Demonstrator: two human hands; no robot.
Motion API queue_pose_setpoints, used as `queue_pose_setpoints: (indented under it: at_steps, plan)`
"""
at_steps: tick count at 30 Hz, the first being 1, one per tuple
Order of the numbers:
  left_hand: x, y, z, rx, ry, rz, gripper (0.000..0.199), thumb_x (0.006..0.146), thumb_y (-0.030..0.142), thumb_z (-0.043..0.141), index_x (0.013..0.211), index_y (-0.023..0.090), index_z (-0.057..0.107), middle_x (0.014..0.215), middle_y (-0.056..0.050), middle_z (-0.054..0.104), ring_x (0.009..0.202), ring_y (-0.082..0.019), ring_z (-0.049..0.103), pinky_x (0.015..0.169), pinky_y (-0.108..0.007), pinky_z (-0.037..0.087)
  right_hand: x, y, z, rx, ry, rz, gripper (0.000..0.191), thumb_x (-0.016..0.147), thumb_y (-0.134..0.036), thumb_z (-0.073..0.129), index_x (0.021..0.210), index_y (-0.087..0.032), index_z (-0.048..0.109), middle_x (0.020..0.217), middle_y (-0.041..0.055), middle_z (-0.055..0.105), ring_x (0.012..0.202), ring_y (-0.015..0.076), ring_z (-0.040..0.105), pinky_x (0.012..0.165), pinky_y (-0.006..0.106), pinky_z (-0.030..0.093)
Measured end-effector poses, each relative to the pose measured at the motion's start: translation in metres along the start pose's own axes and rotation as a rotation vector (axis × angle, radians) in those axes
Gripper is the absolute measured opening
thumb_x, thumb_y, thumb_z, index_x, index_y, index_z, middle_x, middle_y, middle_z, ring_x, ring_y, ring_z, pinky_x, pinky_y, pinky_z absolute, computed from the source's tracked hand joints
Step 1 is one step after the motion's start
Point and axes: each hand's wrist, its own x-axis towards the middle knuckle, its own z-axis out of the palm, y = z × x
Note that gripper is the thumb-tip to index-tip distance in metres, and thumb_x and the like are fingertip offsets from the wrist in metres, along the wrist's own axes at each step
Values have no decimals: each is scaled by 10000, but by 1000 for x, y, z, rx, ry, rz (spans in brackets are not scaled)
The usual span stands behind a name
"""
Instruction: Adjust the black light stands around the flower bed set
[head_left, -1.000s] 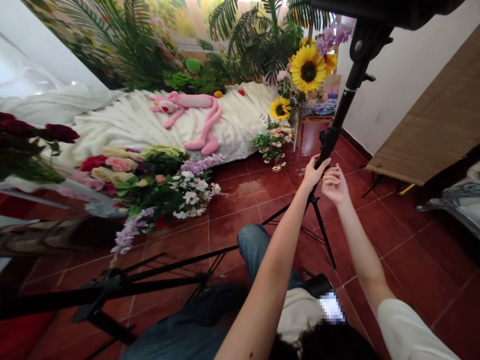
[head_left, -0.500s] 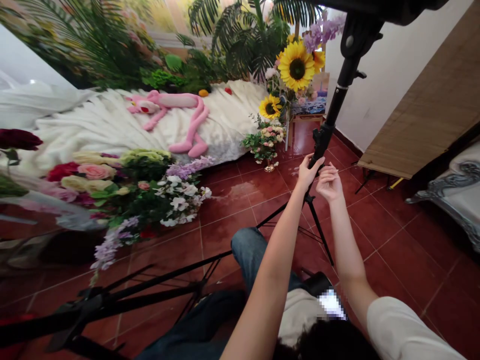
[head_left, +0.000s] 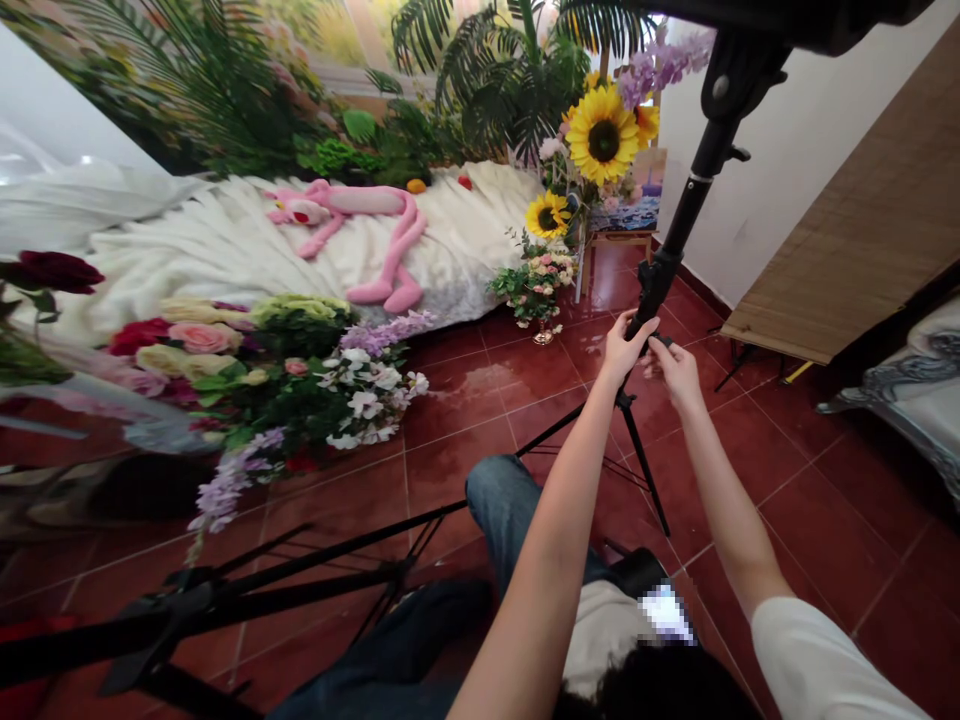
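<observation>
A black light stand [head_left: 688,205] leans up to the right, its dark head cut off by the top edge of view. My left hand [head_left: 624,348] is wrapped around its pole, below a black clamp collar [head_left: 657,280]. Just right of it, my right hand [head_left: 679,370] pinches a small black knob [head_left: 660,343] at the side of the pole, with its other fingers curled. Part of the knob is hidden by the fingers. Under my hands, the stand's legs [head_left: 646,460] spread to the red tiled floor.
A second black stand [head_left: 300,575] lies across the lower left. Flower bunches [head_left: 202,345] fill the left. A pink plush toy [head_left: 375,203] rests on a white draped bed [head_left: 465,265]. Sunflowers [head_left: 602,138] stand behind; a brown panel [head_left: 847,210] and ornate silver furniture [head_left: 900,385] are at right.
My right hand has turned and closed its fingers on the knob; before, its fingers were loosely curled beside the pole. My left hand stays on the pole. The view has shifted slightly.
</observation>
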Motion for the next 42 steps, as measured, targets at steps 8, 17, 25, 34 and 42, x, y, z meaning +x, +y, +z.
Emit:
queue_pose_setpoints:
  at_steps: [8,17,25,34,42]
  plan:
    - [-1,0,0,-19,-7,-17,405,733,430,764,1047,208,637,904,-4,673,782,-83,628,739,-210,512,-27,-18,-26,-531,191,-543,205,838,-288,675,1036,-271,723,989,33,700,710,141,583,672,285,496]
    - [3,-6,-2,-27,-19,12,429,729,439,775,1048,189,637,908,-21,698,817,-110,653,766,-233,529,16,-32,-3,-578,81,-601,475,722,-370,797,1136,-234,610,1159,75,660,1055,201,630,944,371,518]
    - [10,-12,0,87,3,66,397,802,349,712,1151,187,611,1051,-70,708,944,-154,678,894,-303,533,89,-42,33,-435,-249,-328,380,608,-435,877,710,-170,624,696,21,684,692,171,683,654,309,581]
    - [5,-5,0,277,-53,92,438,886,384,610,1298,257,531,997,-21,687,894,-150,656,887,-333,529,90,-75,54,-153,-241,-404,464,657,-452,870,546,-174,516,460,-59,519,420,61,521,582,259,581]
    - [-2,-4,0,241,-72,100,463,920,536,528,1305,279,523,897,-3,651,745,-113,617,726,-249,515,102,-133,66,-206,-287,-502,410,876,-440,664,619,-141,551,480,-83,472,423,5,487,516,167,436]
